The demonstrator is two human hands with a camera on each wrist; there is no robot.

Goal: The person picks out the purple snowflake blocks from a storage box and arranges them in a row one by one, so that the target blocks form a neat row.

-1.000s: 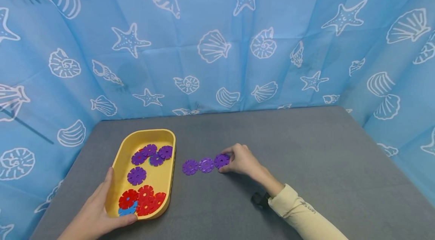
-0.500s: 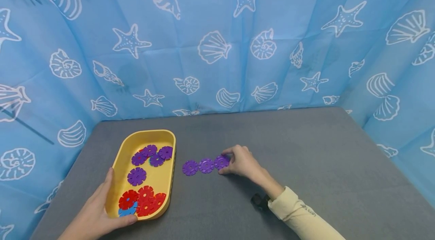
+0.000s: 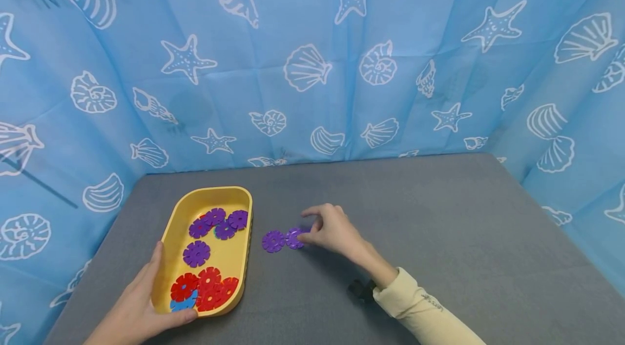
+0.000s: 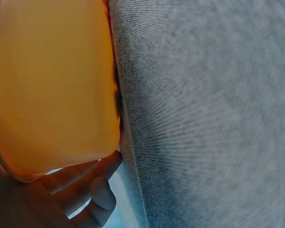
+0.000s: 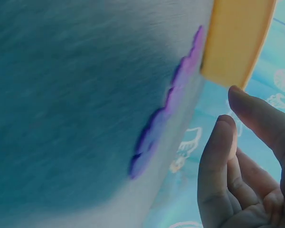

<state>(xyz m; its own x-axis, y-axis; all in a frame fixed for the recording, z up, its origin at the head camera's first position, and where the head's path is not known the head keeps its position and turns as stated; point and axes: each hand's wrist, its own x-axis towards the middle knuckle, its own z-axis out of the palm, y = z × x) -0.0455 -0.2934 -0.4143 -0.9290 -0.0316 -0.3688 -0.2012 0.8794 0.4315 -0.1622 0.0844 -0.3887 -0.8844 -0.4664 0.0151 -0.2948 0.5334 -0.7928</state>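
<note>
- Purple disc row [image 3: 290, 238]: flat on desk [image 3: 439, 236], three o'clock from yellow tray [image 3: 227, 257].
- Right hand [image 3: 334, 231]: over row's three-o'clock end; thumb and forefinger spread, pinching nothing.
- Left hand [image 3: 141, 301]: fingers and thumb gripping tray's seven-o'clock corner.
- Handling, as judged: pinch discs by rims, align notches squarely, press gently, row flat.

Right hand [image 3: 334, 230] released the purple disc [image 5: 149, 140], shifting left.
</note>
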